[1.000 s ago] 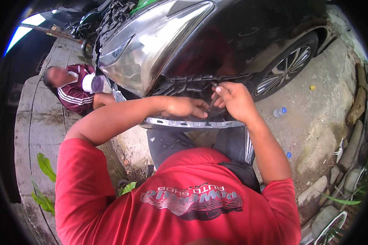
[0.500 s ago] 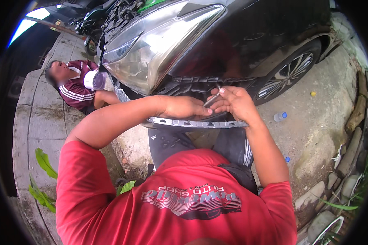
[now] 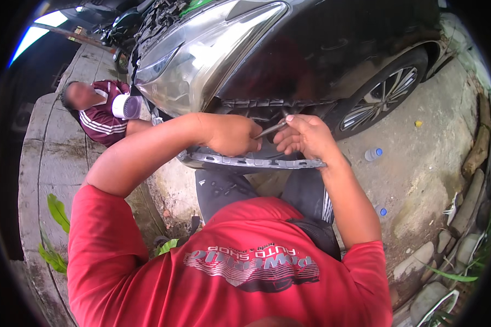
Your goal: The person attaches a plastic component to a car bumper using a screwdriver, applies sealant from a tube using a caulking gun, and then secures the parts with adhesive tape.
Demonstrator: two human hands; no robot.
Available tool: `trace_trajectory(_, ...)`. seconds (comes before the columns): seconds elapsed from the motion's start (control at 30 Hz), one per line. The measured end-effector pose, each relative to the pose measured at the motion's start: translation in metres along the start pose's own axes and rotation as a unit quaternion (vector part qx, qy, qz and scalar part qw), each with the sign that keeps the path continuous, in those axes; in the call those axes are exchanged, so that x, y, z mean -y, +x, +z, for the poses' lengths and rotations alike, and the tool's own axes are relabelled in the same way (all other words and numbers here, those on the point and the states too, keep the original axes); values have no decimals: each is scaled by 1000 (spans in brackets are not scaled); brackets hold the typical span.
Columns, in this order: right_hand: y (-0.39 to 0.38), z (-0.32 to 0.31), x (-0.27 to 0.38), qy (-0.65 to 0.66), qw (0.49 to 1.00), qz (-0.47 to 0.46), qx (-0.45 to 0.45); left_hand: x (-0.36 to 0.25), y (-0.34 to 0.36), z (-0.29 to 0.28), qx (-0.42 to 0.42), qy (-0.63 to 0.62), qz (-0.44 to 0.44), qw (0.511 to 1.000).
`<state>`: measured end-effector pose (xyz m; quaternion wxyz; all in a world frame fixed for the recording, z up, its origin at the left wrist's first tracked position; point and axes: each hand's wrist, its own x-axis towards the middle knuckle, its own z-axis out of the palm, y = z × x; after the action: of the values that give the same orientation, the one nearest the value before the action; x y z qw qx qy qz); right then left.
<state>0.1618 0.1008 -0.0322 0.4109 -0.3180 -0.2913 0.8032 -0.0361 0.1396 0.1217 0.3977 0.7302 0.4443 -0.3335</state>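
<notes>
One slim tool (image 3: pixel 271 129), tilted flatter than before, grasped by left fingers (image 3: pixel 253 131), right fingers (image 3: pixel 287 140)

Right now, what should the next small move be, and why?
I'd probably firm up the right hand around the slim tool: its other end meets the left hand, while the right hand's lower fingers curl below the tool, seemingly not supporting it.

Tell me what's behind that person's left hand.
Beyond the left hand, you can see the headlight and some black parts. Whatever lies directly behind the hand itself is covered, so I can't tell what is there.
</notes>
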Motion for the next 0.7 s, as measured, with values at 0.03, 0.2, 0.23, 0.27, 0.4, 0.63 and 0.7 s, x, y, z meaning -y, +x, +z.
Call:
trace_trajectory(0.03, -1, 1, -1, -11, 1000, 6, -6, 8, 6, 7, 11, -17, 6, 1000)
trace_trajectory(0.2, -2, 6, -2, -91, 994, -22, -59, 25, 48, 24, 45, -148, -43, 987)
trace_trajectory(0.23, -1, 7, 0, -117, 990, -38, -65, 25, 51, 24, 50, -167, -44, 984)
trace_trajectory(0.27, -2, 7, 2, -153, 984, -49, -74, 26, 55, 25, 55, -186, -45, 980)
trace_trajectory(0.4, -6, 11, 9, -285, 951, -75, -93, 35, 73, 38, 38, -153, 0, 987)
trace_trajectory(0.63, -4, 9, 6, -233, 962, -92, -108, 37, 81, 43, 62, -251, 5, 966)
trace_trajectory(0.7, -4, 11, 6, -226, 964, -87, -109, 38, 79, 40, 73, -257, 16, 964)
